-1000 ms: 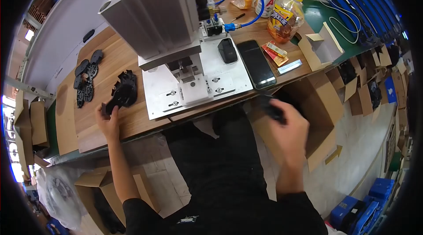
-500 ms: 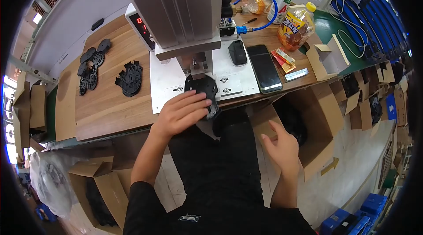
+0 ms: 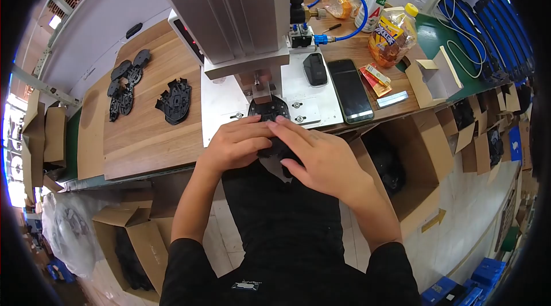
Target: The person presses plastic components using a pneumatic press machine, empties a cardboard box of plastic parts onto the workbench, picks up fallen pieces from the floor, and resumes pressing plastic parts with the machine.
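Note:
Under the head of the metal press (image 3: 235, 24), a black plastic part (image 3: 268, 109) lies at the front of the white base plate (image 3: 215, 105). My left hand (image 3: 238, 142) wraps its fingers over the left side of this part. From the right, my right hand (image 3: 315, 159) holds the same part, its fingertips meeting those of my left hand. The hands cover much of the part's near end. On the wooden table to the left sit another black part (image 3: 174, 101) and a group of black parts (image 3: 124, 85).
A phone (image 3: 350, 90) and a black mouse-shaped piece (image 3: 314, 69) lie right of the press. Behind them stand a drink bottle (image 3: 393, 36) and a white bottle (image 3: 373, 4). An open carton (image 3: 422, 162) is at the right, another carton (image 3: 152, 251) at lower left.
My left hand moved from the left part to the press, where a black part now lies. My right hand released a dark piece near the right carton, then came over to the part.

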A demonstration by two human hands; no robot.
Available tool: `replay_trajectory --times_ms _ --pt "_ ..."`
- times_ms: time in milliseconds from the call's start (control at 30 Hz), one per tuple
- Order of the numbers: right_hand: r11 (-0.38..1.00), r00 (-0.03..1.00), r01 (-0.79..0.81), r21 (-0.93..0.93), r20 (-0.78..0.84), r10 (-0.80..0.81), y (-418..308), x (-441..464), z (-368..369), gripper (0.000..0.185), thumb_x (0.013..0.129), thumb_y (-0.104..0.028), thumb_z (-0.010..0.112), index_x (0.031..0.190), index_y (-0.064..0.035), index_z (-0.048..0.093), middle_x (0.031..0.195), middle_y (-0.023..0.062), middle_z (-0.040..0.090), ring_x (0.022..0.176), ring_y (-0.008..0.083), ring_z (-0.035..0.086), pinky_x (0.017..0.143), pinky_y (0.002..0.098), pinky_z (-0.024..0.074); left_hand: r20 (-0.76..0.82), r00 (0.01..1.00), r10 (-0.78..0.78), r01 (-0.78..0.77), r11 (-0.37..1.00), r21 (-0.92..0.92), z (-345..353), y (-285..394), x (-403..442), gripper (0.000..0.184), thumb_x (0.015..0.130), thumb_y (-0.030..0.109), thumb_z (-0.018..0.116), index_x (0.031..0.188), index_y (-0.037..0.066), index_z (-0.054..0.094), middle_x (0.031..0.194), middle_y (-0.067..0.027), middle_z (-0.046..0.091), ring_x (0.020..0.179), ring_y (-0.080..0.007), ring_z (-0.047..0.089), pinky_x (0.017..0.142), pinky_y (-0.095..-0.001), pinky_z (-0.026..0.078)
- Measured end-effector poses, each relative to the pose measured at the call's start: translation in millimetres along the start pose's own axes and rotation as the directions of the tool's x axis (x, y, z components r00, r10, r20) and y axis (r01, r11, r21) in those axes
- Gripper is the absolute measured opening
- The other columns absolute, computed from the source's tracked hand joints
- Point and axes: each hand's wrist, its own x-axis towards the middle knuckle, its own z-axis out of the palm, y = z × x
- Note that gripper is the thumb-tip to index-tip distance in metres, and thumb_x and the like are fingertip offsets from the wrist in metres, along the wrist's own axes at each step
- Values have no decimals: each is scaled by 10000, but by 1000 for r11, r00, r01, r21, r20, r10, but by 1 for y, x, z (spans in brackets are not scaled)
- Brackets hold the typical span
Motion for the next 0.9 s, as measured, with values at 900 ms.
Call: replay_trajectory --times_ms 900 --pt "949 1000 16 -316 12 -13 4 16 36 554 685 -88 767 1220 -42 631 1313 136 668 565 204 669 550 306 531 -183 654 -734 717 525 459 -100 -17 -125 397 867 184 735 1214 21 635 1203 -186 632 1143 -374 594 973 -422 490"
